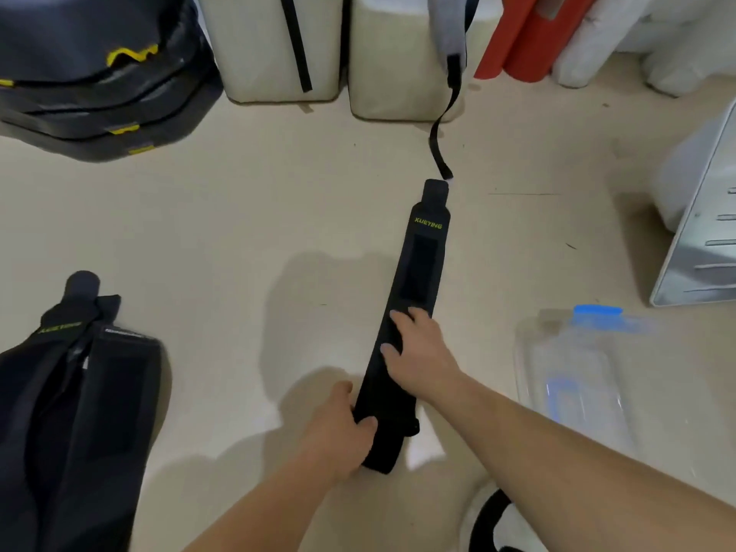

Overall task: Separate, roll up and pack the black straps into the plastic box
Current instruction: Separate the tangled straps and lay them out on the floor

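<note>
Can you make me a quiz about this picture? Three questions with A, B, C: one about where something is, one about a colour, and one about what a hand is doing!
1. Where is the plastic box?
A. To the right of the long strap
B. On top of the long strap
C. On a shelf

2. What colour is the lettering on the long strap?
A. Red
B. Yellow-green
C. White

3. What is the left hand doing?
A. Hanging free
B. Gripping the strap's near end
C. Touching the box

Answers:
1 A, the clear box lies off to the strap's right side.
2 B, the letters near the far end look yellow-green.
3 B, its fingers curl round the near end, while the right hand lies flat on the strap.
</note>
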`<state>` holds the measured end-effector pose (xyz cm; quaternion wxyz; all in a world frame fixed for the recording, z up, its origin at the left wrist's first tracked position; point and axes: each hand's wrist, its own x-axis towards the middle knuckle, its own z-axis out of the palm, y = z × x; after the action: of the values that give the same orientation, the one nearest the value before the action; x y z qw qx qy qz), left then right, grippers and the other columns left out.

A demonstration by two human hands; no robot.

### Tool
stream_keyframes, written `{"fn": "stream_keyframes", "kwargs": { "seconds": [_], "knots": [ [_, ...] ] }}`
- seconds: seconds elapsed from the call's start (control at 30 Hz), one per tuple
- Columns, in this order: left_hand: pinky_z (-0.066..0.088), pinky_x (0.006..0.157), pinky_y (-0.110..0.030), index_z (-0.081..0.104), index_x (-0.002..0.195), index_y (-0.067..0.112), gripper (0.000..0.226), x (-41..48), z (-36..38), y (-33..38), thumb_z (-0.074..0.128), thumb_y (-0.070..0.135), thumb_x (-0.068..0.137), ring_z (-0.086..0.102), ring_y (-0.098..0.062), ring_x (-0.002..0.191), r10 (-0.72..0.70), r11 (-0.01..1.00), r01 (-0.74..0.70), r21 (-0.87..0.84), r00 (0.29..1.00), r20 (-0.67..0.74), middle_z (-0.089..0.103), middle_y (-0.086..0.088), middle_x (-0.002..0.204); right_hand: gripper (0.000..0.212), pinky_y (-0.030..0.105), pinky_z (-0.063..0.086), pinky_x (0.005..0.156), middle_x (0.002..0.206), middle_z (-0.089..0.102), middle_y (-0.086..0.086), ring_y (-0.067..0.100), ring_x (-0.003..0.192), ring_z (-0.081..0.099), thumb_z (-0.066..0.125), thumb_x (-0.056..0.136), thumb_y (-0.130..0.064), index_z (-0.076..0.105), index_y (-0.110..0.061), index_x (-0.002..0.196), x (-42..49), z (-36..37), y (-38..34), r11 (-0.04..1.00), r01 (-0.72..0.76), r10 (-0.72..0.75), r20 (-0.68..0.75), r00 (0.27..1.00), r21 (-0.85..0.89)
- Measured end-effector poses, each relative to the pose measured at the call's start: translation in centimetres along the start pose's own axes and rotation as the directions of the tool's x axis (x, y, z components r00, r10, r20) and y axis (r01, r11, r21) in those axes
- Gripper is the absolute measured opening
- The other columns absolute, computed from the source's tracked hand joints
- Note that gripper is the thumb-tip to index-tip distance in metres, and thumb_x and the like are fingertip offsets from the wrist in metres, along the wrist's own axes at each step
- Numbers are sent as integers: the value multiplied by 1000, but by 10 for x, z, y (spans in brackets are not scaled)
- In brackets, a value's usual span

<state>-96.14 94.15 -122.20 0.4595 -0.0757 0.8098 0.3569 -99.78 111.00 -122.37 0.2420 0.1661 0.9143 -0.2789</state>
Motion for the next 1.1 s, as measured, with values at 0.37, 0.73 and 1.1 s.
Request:
{"fn": "stream_keyframes", "kwargs": {
  "seconds": [0.37,0.73,1.1],
  "knots": [
    [58,85,-36,50,126,25,23,7,17,-24,51,28,104,68,-20,90,-4,988,5,157,1000,-9,68,-1,103,110,42,-3,132,174,-26,9,31,160,-24,61,98,-60,-13,-19,168,-5,33,34,941,35,-2,98,995,-336],
    [53,95,-32,48,148,22,42,3,-35,-16,52,30,107,65,-22,111,101,911,-103,399,995,26,66,-1,126,61,50,10,131,170,20,11,34,160,11,42,109,-45,31,-16,161,-27,55,14,899,205,-205,41,978,-387],
    [55,91,-27,58,135,29,29,-80,-199,-72,55,32,106,66,-8,93,189,819,-161,551,982,6,70,13,107,15,28,55,75,97,67,-9,11,85,64,54,102,-25,68,-24,108,-35,76,-135,929,14,-61,116,991,371]
  ]
}}
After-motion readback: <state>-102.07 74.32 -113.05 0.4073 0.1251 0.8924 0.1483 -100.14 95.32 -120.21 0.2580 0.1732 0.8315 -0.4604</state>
